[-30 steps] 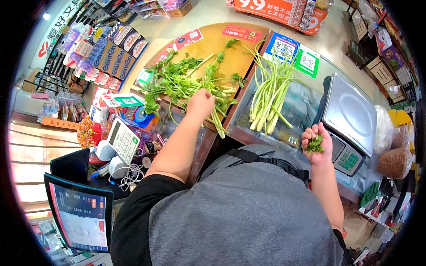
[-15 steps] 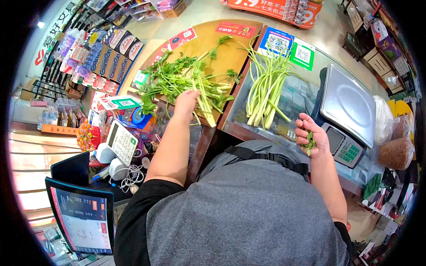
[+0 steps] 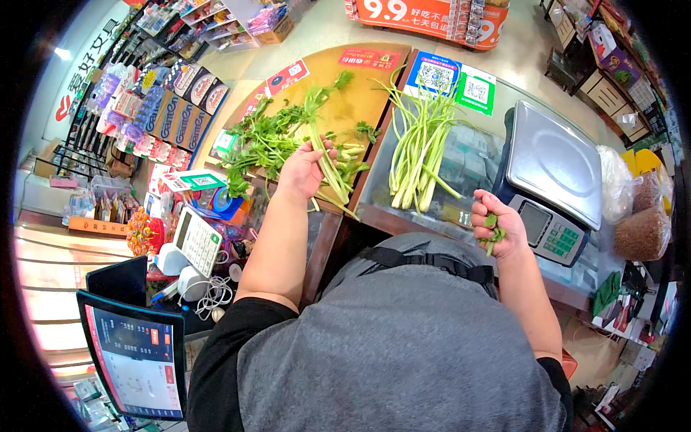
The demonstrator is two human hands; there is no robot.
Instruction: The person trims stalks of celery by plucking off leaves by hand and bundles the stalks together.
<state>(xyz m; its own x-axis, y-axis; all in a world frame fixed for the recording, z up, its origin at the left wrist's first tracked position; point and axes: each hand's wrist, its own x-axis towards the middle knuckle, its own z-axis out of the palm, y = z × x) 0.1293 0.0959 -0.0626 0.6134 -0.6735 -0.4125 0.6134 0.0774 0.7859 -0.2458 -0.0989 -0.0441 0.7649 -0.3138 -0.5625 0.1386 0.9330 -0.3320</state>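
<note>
From where I stand, "爱好文具" reads on the white sign point(image 3: 92, 61) at the left wall, above boxes point(image 3: 183, 119) printed "GamEn". The orange banner point(image 3: 399, 14) past the far edge shows "9.9" with "好吃不" and "七天包" beside it. A blue QR card point(image 3: 433, 73) and a green QR card point(image 3: 476, 92) lie at the far edge of the tabletop's glass part point(image 3: 481, 144); their small print is too fine for me. The wooden part of the tabletop point(image 3: 371, 101) has a curved far edge, with red stickers along it, and a dark strip divides it from the glass. Shelves of goods line the room, and a metal-topped scale point(image 3: 554, 169) sits to the right on the glass.

Near the wood's right near corner, the left hand point(image 3: 302, 173) has its fingers closed on a green stalk point(image 3: 330, 173), over a leafy heap point(image 3: 252, 140). The stalk's long axis runs far to near, leafy top toward the curved edge, pale end toward the near edge. A bundle of bare stalks point(image 3: 423, 155) lies the same way on the glass. By its near edge, the right hand point(image 3: 504, 229) curls its fingers around some loose leaves point(image 3: 491, 229).
</note>
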